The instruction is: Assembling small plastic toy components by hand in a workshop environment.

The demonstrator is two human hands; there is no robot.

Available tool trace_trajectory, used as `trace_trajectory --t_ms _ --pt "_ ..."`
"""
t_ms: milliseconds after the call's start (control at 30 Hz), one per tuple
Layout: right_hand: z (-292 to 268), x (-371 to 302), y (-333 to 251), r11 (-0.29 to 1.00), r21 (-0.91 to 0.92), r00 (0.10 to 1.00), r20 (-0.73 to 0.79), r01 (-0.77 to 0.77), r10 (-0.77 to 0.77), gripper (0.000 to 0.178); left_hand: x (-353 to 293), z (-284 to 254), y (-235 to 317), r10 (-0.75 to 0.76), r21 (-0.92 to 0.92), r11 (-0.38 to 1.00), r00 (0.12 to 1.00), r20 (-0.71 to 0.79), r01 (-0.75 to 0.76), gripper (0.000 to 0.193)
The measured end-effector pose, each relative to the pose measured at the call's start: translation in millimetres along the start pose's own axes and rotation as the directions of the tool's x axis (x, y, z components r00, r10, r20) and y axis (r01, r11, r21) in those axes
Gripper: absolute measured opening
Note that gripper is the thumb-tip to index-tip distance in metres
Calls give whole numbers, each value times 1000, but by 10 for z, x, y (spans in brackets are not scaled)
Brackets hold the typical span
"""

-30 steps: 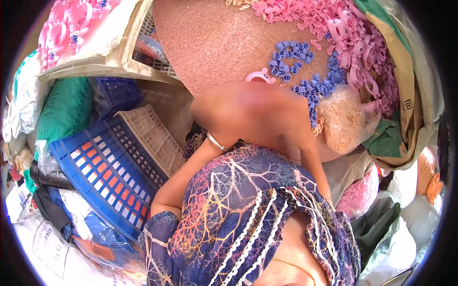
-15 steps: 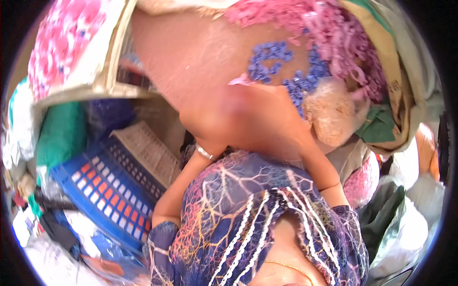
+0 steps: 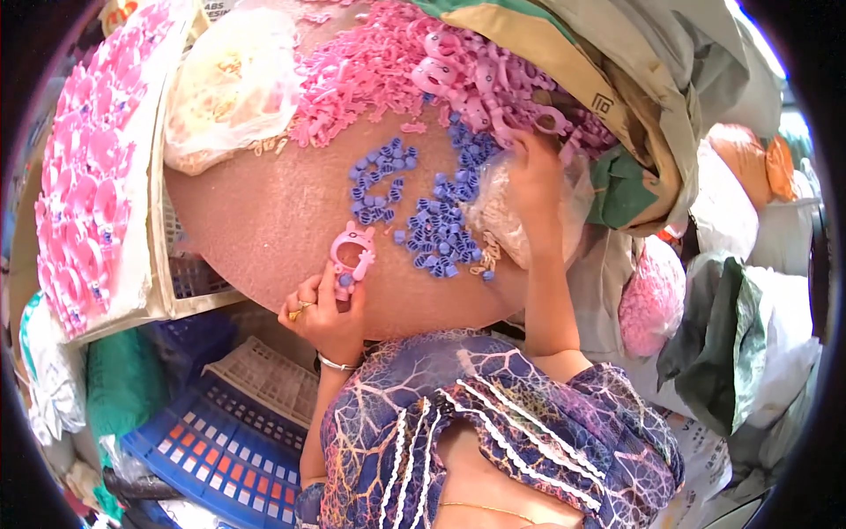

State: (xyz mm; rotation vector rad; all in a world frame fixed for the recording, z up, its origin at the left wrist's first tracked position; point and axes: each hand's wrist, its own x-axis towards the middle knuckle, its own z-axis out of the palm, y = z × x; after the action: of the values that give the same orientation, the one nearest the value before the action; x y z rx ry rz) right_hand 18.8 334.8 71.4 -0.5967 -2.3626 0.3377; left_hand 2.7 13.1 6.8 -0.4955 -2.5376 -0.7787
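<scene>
My left hand (image 3: pixel 324 304) is closed, pinching a pink animal-eared plastic ring (image 3: pixel 357 236) by its lower end, upright over the round table. A small blue piece (image 3: pixel 345 280) sits at that lower end. Across the table at the right, my right hand (image 3: pixel 535 172) reaches into the pile of pink plastic parts (image 3: pixel 454 75). Its fingers are bent among the larger ring-shaped pieces; what the fingertips grip is hidden. Small blue plastic pieces (image 3: pixel 445 234) are heaped between my hands. Beneath my right wrist lies a clear bag of beige bits (image 3: pixel 504 207).
A clear bag of pale parts (image 3: pixel 233 84) sits at the table's far left. Beside it, a box (image 3: pixel 145 220) is topped with pink pieces. A blue basket (image 3: pixel 207 441) stands at lower left, and sacks (image 3: pixel 634 115) crowd the right side.
My hands were together and blurred near my body; now they are apart. The left holds the pink ring up, and the right has moved out to the far-right pile. The view has shifted.
</scene>
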Motion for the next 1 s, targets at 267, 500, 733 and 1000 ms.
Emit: trace_trajectory --t_ms 267,500,733,1000 --pt "-277 -189 390 960 -161 966 76 -231 245 17 5 48 -11 19 18 1000 1000 6 -20 44" --pt "-229 -142 358 971 -191 985 74 -141 158 18 7 26 -20 14 47 999 1000 12 -14 44" --pt "552 204 -173 966 169 955 190 198 -229 23 -55 30 -47 11 60 998 1000 -10 -10 43" --pt "926 295 -381 956 78 896 334 282 -292 14 -44 0 -26 8 0 1000 1000 -23 -8 43"
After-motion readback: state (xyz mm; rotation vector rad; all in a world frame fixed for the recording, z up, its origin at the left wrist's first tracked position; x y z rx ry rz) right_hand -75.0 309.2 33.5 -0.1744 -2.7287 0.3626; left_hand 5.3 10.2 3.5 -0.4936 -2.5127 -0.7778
